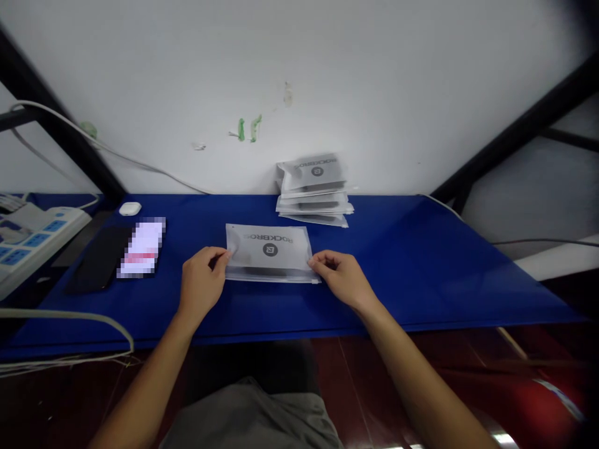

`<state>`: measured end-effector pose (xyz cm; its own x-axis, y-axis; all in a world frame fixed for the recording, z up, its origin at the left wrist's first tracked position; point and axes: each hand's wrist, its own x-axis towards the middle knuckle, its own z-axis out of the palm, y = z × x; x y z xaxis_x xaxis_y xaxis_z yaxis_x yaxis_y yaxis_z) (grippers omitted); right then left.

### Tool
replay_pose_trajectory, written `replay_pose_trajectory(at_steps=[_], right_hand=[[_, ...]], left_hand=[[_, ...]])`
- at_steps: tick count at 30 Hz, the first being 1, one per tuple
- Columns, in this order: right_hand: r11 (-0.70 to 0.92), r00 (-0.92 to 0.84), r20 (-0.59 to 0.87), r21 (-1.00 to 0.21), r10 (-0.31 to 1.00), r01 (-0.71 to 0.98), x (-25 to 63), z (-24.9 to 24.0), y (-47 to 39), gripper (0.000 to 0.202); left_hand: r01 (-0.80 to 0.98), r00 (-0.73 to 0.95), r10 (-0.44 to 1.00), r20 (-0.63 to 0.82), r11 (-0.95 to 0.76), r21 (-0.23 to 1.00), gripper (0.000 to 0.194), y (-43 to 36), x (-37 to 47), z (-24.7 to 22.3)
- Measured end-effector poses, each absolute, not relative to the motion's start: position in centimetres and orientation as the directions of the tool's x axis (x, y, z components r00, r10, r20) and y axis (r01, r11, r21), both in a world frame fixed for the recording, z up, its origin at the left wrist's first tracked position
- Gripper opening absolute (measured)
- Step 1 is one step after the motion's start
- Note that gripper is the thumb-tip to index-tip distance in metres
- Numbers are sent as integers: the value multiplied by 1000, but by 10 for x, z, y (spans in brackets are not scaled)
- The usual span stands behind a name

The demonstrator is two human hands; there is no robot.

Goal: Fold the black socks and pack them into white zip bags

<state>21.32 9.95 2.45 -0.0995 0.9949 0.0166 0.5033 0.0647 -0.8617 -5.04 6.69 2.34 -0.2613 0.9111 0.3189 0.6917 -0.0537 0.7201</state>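
Observation:
A frosted zip bag [268,265] with ROCKBROS lettering and a round logo lies between my hands, its print upside down to me. Something dark shows faintly inside it along the near side. My left hand [203,277] pinches the bag's left edge between thumb and fingers. On the opposite edge, my right hand [342,277] grips the right side near the zip slider. Behind them, a stack of similar frosted bags [314,181] leans and lies against the wall, several deep.
The blue tabletop [421,262] ends at a white wall [374,93]. To the left are a phone with a lit screen [141,247], a dark phone-like slab [100,259], a white earbud case [130,208] and a power strip [42,240]. White cables [70,313] cross the near left corner.

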Motion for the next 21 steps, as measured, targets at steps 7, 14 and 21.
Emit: replay_pose_trajectory(at_steps=[7, 14, 21], right_hand=[[116, -39, 112, -847, 993, 519, 231, 46, 97, 25], [168, 24, 213, -829, 977, 533, 253, 74, 109, 25], [233, 85, 331, -804, 940, 547, 269, 105, 145, 25]], left_hand=[[705, -231, 892, 388, -122, 699, 19, 76, -32, 44], [695, -201, 847, 493, -232, 681, 18, 99, -10, 72], [664, -219, 819, 530, -272, 697, 18, 149, 12, 95]])
